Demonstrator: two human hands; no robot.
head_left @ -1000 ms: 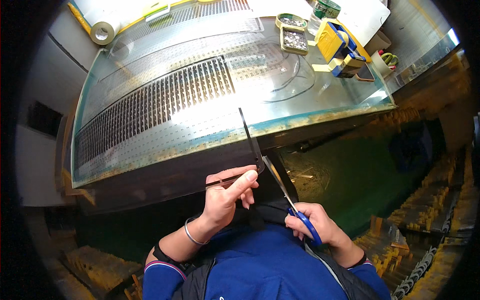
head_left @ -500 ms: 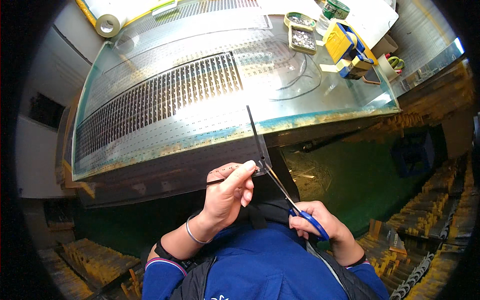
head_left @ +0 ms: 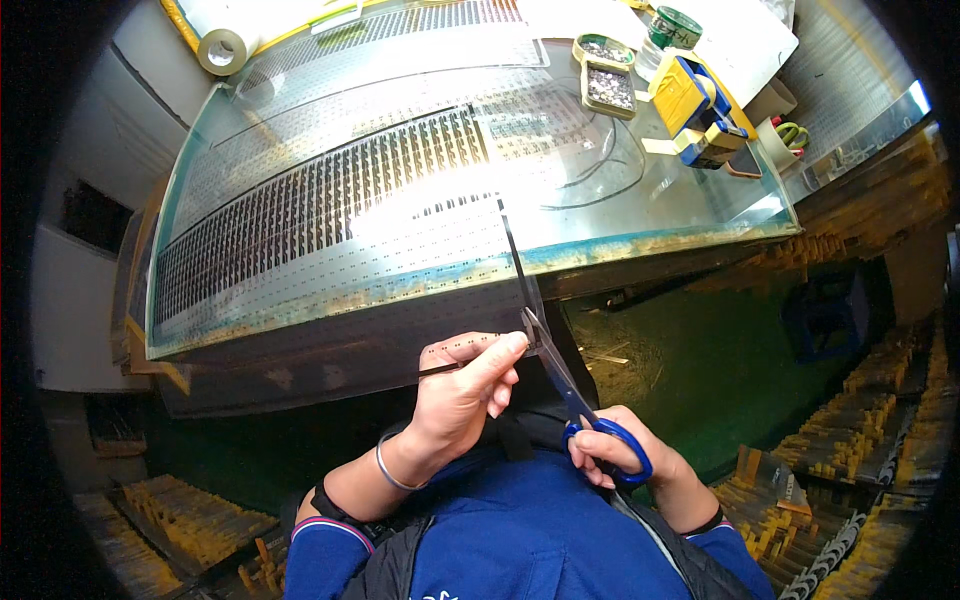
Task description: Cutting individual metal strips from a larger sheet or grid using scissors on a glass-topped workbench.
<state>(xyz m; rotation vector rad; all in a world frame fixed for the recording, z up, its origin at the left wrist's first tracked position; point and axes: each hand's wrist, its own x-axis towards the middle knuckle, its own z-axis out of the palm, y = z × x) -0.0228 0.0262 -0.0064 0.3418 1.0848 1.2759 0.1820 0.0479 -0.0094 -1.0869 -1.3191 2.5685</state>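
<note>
A large clear film sheet (head_left: 400,240) printed with rows of small dark marks lies on the glass-topped table, its near part hanging over the front edge. My left hand (head_left: 465,385) pinches the sheet's near right corner between thumb and fingers. In my right hand (head_left: 625,450) is a pair of scissors (head_left: 575,400) with blue handles, fingers through the loops. Its blades point up and away, at the corner just beside my left thumb. Whether the film lies between the blades is hard to tell. A dark strip (head_left: 515,250) runs along the sheet's right edge.
On the glass table (head_left: 690,215) stand a yellow and blue tape dispenser (head_left: 685,95), a tin of small pieces (head_left: 608,88) and a green-lidded jar (head_left: 672,30). A tape roll (head_left: 222,50) lies at the far left. Racks with yellow parts (head_left: 850,400) stand at the lower right.
The scissors have turned so their blades show broader, and their tips have moved slightly up beside the corner. My right hand has shifted a little left. The sheet's corner has moved slightly.
</note>
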